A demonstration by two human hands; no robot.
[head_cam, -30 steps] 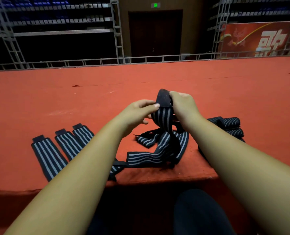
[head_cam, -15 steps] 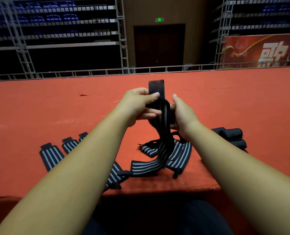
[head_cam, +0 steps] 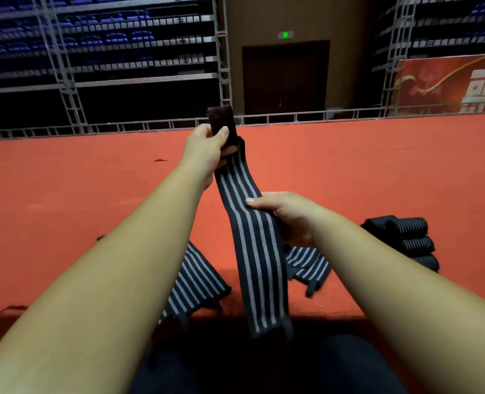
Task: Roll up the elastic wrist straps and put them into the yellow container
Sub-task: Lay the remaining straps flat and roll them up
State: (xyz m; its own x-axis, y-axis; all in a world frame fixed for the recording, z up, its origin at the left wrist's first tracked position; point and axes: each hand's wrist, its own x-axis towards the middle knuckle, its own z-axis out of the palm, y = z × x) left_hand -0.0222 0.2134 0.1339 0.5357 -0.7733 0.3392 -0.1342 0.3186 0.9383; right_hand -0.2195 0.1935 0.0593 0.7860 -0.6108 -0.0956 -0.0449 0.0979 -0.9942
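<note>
Gripping the dark fuzzy end tab (head_cam: pixel 221 118) of a long black elastic wrist strap (head_cam: pixel 252 240) with grey lengthwise stripes, the left hand (head_cam: pixel 207 147) sits upper centre of the frame, thumb across the tab, fingers curled behind it. Right hand (head_cam: pixel 288 214) is lower, just right of centre: thumb laid on the striped face, fingers wrapped underneath, closed on the band. The strap runs flat and unrolled between the two hands, then hangs down past the front edge of the red fabric-covered bench (head_cam: pixel 65 200); its free end dangles over a dark-clothed lap (head_cam: pixel 349 365) at the bottom of the frame.

On the bench, lower centre-left, flat striped straps (head_cam: pixel 196 282) lie partly hidden under the left forearm. Another loose striped strap (head_cam: pixel 306 260) lies bunched just behind the held one, below the right hand. Right of centre, a stack of rolled straps (head_cam: pixel 400 231) lies on the bench, rolls touching.

Background: blue stadium seats (head_cam: pixel 108 38) upper left, dark double door (head_cam: pixel 284 78) top centre under a green sign (head_cam: pixel 285 35), red banner (head_cam: pixel 448 83) upper right.
</note>
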